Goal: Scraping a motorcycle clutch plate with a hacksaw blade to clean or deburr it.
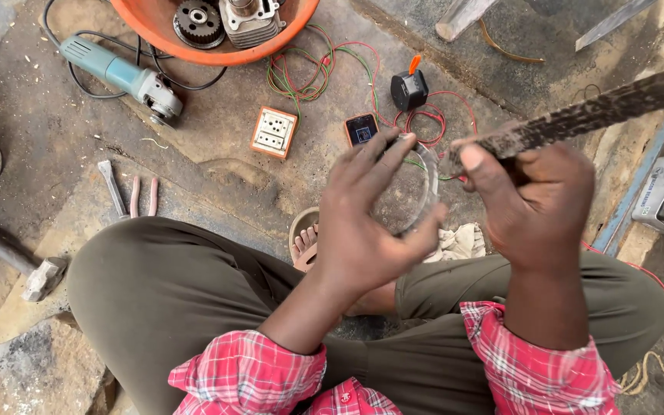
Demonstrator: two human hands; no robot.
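In the head view, at frame centre, the left hand (pixel 363 230) curls its fingers around a thin metal ring (pixel 424 180), gripping it by the rim. Just to its right, the right hand (pixel 536 204) is closed on a long dark file (pixel 593 115) that slants to the upper right edge, its near end touching the ring. On the ground above lie a phone (pixel 361 129), a switch plate (pixel 273 131), tangled wires (pixel 309 77) and, upper left, a grinder (pixel 121 77) beside an orange basin (pixel 217 52). Pliers (pixel 144 196) lie at left.
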